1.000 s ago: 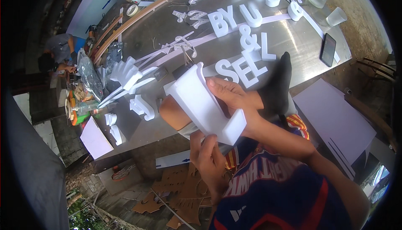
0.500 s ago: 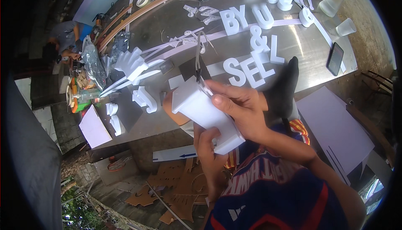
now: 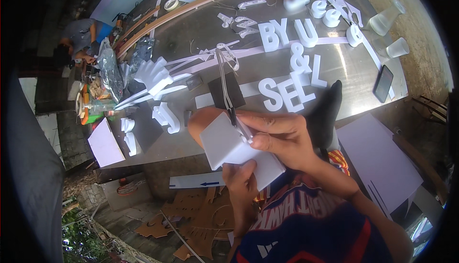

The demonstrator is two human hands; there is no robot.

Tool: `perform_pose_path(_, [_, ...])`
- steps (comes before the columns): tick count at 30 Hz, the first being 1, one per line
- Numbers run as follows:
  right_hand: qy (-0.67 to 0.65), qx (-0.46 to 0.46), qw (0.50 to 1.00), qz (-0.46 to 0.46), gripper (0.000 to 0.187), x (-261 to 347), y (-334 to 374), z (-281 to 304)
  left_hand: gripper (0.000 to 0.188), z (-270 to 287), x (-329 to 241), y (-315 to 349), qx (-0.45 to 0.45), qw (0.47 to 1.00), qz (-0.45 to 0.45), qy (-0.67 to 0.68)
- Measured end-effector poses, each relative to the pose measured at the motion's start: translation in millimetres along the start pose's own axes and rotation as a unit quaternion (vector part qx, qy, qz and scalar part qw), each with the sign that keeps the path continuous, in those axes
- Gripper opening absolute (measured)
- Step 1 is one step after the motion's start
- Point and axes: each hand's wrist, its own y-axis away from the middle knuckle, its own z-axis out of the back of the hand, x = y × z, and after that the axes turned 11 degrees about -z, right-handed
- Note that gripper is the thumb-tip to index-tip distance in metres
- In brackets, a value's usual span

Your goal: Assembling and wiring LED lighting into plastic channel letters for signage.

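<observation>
White foam block (image 3: pixel 236 150) sits at centre frame, just below the near edge of the metal table (image 3: pixel 191 28), held w/ both hands. Left hand (image 3: pixel 241 184) comes up from below, fingers closed on the block's lower edge; right hand (image 3: pixel 282 136) lies over its right side, thumb & fingers pinched together on a thin dark tool (image 3: pixel 233 117) whose tip touches the block's top face. White wires (image 3: pixel 224 71) run from that spot up across the table toward a small looped bundle. Dark square piece (image 3: pixel 227 89) lies on the table directly behind the block, partly covered by the wires. Right of centre, white 3D letters (image 3: pixel 287 93) stand in rows, more of them toward the top of frame; a black phone (image 3: pixel 383 83) lies at the right edge, two frosted cups (image 3: pixel 389 33) near the upper right. Black shape (image 3: pixel 325 119) rises just right of the right hand, hiding part of the table edge. Left of centre: white curved foam cutouts (image 3: pixel 153 74), a white sheet (image 3: pixel 104 142) hanging off the table corner. Upper left, another person (image 3: pixel 79 38) crouches beside clutter. Lower centre, brown cardboard cutouts (image 3: pixel 191 220) on the floor; white board (image 3: pixel 377 162) at lower right.
</observation>
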Motion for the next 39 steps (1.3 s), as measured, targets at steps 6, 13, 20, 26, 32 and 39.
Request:
perform_pose_path(6, [0.019, 0.033, 0.999, 0.01, 0.038, 17, 8, 3, 0.01, -3, 4, 2, -0.01, 0.999, -0.044, 0.015])
perform_pose_path(13, [0.151, 0.057, 0.984, 0.073, 0.075, 41, 11, 7, 0.014, -10, -11, -12, 0.011, 1.0, 0.0, -0.018])
perform_pose_path(20, [0.336, -0.035, 0.941, -0.001, 0.066, 45, 24, 0, 0.02, -6, -25, -32, 0.057, 0.998, 0.016, 0.01])
perform_pose_path(26, [0.255, -0.027, 0.966, 0.041, 0.066, 33, 27, 14, 0.018, 6, -24, -33, -0.074, 0.973, 0.019, 0.218])
perform_pose_path(32, [0.283, 0.06, 0.956, 0.045, 0.06, 34, 28, 13, 0.048, 14, -5, -65, -0.101, 0.93, 0.194, 0.294])
perform_pose_path(39, [0.324, 0.088, 0.94, -0.056, 0.06, 27, 27, 9, 0.037, 16, -11, -97, -0.056, 0.964, 0.091, 0.246])
